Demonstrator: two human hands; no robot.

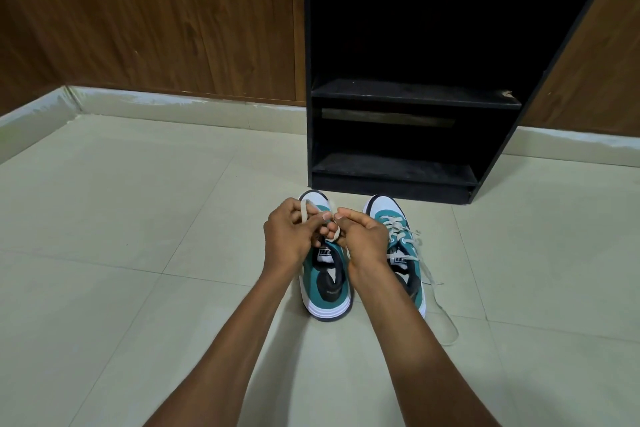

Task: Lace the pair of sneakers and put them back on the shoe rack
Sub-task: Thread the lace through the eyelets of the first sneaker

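Note:
Two teal and white sneakers stand side by side on the tiled floor, toes toward the black shoe rack (412,94). Over the left sneaker (327,282) my left hand (289,239) and my right hand (363,237) meet, each pinching a piece of its cream lace (306,210), which loops above the tongue. Both hands hide the middle of that shoe. The right sneaker (398,229) is laced across its front, and its loose lace ends (440,305) trail onto the floor to the right.
The rack's shelves hold nothing that I can see; the lowest shelf (391,166) is just beyond the toes. A brown wooden wall (156,17) with a pale skirting runs behind. Pale floor tiles (138,218) spread left and right.

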